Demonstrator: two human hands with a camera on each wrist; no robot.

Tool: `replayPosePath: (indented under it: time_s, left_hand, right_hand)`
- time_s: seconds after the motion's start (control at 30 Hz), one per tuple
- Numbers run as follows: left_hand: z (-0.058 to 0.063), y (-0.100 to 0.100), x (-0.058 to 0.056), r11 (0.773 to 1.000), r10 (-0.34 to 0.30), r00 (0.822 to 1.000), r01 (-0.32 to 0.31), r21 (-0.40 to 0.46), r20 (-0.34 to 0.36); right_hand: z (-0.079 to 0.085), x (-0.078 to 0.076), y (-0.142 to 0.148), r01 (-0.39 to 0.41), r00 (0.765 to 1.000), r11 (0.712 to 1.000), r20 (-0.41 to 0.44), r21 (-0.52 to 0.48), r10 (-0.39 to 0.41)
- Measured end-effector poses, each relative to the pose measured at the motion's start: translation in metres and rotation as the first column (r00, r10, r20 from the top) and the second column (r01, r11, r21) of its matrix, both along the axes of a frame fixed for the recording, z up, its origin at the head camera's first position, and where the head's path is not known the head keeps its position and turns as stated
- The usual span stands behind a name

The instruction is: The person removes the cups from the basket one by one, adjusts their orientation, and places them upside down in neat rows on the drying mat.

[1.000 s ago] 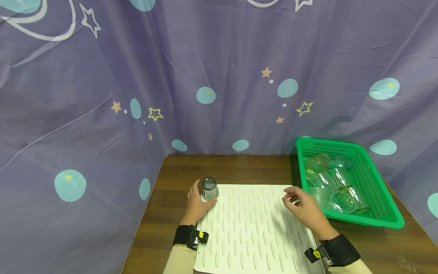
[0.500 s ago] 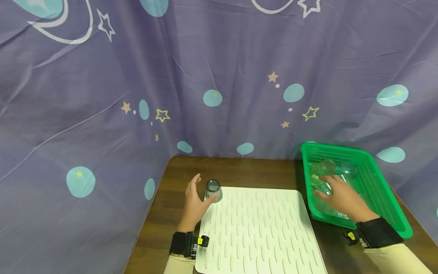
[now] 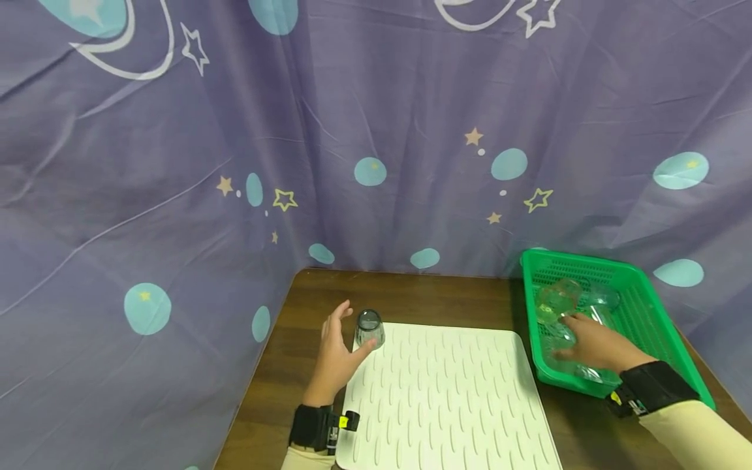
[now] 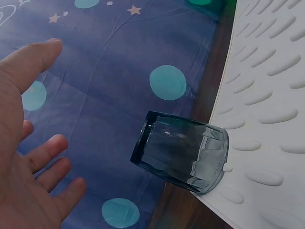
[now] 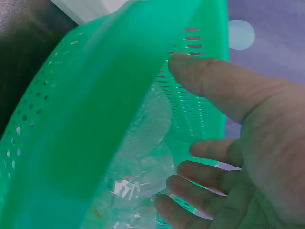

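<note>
A smoky grey drinking glass (image 3: 370, 329) stands upside down on the far left corner of the white ridged mat (image 3: 449, 398). Beside it, my left hand (image 3: 336, 362) has its thumb and fingers spread; a gap separates them from the glass (image 4: 183, 150) in the left wrist view. On the right, my right hand (image 3: 599, 344) reaches down into the green plastic basket (image 3: 675, 343), over several clear glasses (image 3: 555, 303) lying there. In the right wrist view, its fingers are loosely spread beside a clear tumbler (image 5: 150, 119), with nothing between thumb and fingers.
The mat lies on a dark wooden table (image 3: 411, 290), with the basket at its right. A purple patterned curtain (image 3: 399, 143) hangs close behind the table and along its left side. The basket's raised wall surrounds the glasses.
My right hand has moved right from above the mat's edge into the basket and lower among the glasses. My left hand has drawn slightly away from the grey glass, which stays in place.
</note>
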State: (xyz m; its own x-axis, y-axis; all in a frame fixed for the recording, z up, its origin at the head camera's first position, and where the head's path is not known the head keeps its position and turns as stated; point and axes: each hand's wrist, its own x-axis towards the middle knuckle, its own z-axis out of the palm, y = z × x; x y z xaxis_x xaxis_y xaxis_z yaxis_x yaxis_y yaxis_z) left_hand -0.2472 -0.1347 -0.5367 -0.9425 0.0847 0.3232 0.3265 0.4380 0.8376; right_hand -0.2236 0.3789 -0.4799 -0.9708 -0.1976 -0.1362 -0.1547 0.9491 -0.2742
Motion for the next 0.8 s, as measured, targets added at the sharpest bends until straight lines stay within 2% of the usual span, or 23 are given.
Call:
replayPosePath:
  time_s: [0.27,0.8]
  left_hand:
    - [0.002,0.001,0.002,1.000,-0.016,1.000,0.016,0.011,0.004]
    - [0.002,0.001,0.003,1.000,-0.019,1.000,0.019,-0.005,-0.011]
  right_hand:
    - [-0.013,-0.001,0.007,0.004,1.000,1.000,0.015,-0.005,-0.004]
    - [-0.018,-0.003,0.007,-0.018,0.999,1.000,0.032,-0.009,0.019]
